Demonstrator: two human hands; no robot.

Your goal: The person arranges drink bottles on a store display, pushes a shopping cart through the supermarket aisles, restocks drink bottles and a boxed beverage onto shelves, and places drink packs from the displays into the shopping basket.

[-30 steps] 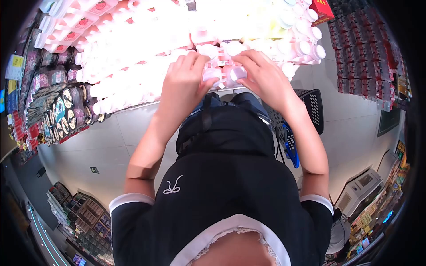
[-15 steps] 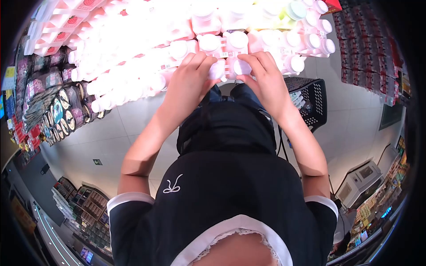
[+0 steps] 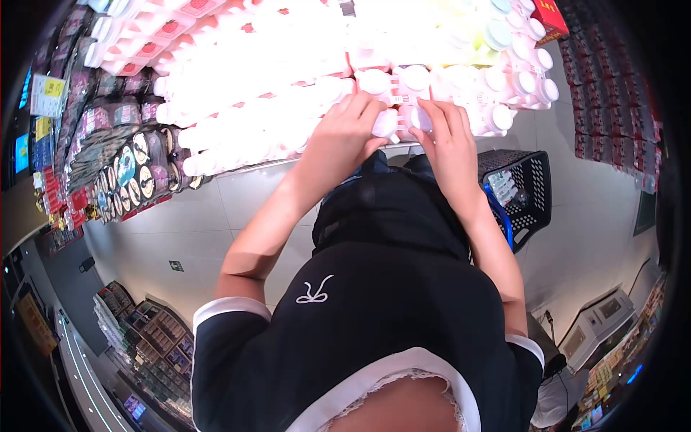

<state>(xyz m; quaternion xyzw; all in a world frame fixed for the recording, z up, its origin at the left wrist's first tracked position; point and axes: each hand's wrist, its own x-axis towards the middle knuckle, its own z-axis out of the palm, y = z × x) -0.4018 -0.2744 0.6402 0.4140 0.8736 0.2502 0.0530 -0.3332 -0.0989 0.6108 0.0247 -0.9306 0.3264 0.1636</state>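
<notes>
Rows of pink bottles (image 3: 266, 108) glare ahead (nearly washed out); your left hand (image 3: 348, 129) clamps the left front bottle (image 3: 386, 124), your right hand (image 3: 449, 135) the right front bottle (image 3: 419, 119) beside it.

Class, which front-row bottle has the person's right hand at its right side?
The right one of the two pale-capped bottles between the hands. Its neighbour sits beside the left hand instead of the right hand.
</notes>
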